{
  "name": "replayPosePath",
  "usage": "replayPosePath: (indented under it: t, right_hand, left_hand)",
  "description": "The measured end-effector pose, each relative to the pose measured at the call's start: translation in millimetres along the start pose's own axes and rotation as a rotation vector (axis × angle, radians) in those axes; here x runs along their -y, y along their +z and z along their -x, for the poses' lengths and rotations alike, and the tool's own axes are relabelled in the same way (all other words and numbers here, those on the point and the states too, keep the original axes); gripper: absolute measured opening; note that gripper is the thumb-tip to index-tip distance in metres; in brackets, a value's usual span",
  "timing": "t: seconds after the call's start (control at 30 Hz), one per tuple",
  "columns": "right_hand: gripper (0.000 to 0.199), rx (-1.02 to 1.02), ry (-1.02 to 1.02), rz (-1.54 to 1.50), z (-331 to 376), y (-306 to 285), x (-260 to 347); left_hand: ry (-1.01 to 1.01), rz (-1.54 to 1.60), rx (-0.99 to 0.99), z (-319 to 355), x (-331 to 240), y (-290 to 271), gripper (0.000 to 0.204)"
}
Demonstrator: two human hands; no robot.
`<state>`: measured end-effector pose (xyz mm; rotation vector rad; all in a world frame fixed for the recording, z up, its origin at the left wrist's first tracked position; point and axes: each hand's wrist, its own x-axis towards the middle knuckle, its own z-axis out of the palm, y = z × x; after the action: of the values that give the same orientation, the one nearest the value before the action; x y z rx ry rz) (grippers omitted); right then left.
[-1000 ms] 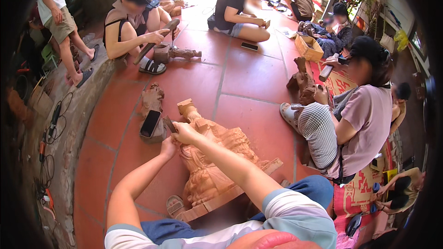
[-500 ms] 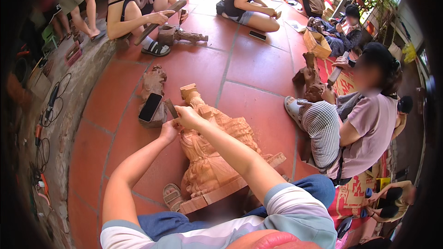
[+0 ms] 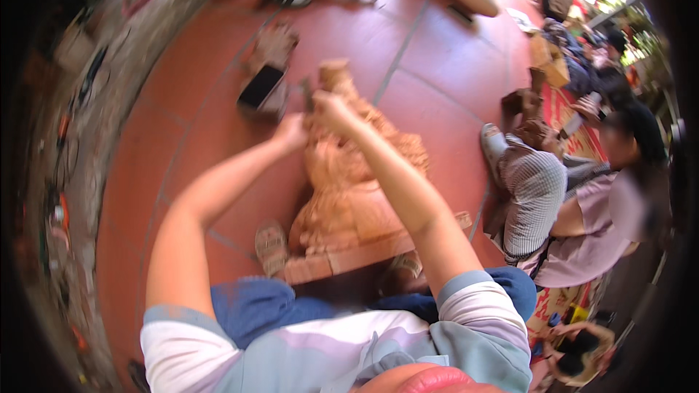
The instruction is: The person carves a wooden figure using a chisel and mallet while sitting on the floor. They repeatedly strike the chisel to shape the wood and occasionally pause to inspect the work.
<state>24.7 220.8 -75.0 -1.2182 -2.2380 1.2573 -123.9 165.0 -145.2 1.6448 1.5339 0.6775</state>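
Note:
A carved wooden figure (image 3: 349, 207), light orange-brown, lies tilted on the floor with its flat base toward me between my feet. My right hand (image 3: 335, 112) is closed over its upper part and grips a short, flat, dark strip (image 3: 307, 93) that sticks up past the fingers. Just left of it, my left hand (image 3: 293, 131) is curled against the figure's edge. Motion blur and the hand itself hide what its fingers hold. The kind of the strip cannot be made out.
A black phone (image 3: 263, 87) rests on a darker carved wood piece (image 3: 275, 45) beyond my left hand. At right a person (image 3: 593, 222) sits with another dark carving (image 3: 535, 120). Power tools and cables (image 3: 62, 138) line the left ledge. Red tiles (image 3: 211, 138) cover the floor.
The view has tipped and shifted, so the figure, phone and hands appear higher and people at the back are partly cut off. Both hands stay at the figure's upper part; the strip stays gripped.

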Motion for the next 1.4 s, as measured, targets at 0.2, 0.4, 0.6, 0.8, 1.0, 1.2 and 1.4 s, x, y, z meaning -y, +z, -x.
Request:
replayPosePath:
  t: [0.2,0.4,0.6,0.8,1.0,1.2,1.4]
  right_hand:
    - [0.034,0.085,0.034,0.054,-3,-11,-35]
    - [0.031,-0.006,-0.096,0.046,-12,-5,-22]
    - [0.026,0.021,-0.055,-0.021,-16,-4,-17]
    - [0.024,0.101,-0.053,-0.047,-11,2,-5]
    - [0.029,0.146,-0.093,0.058,-14,6,16]
    - [0.020,0.091,-0.204,0.184,-28,12,6]
    - [0.021,0.114,-0.088,-0.030,-51,20,-27]
  left_hand:
    - [-0.068,-0.134,0.043,4,-32,6,0.028]
    - [-0.186,-0.024,0.016,-5,-24,-1,0.026]
    - [-0.119,0.070,0.018,-7,-18,-7,0.032]
    - [-0.072,0.027,0.193,-1,-7,-18,0.031]
    - [0.120,0.072,-0.046,15,2,-6,0.031]
    - [0.014,-0.002,0.100,6,-8,-23,0.037]
    - [0.135,0.256,-0.037,-12,47,7,0.033]
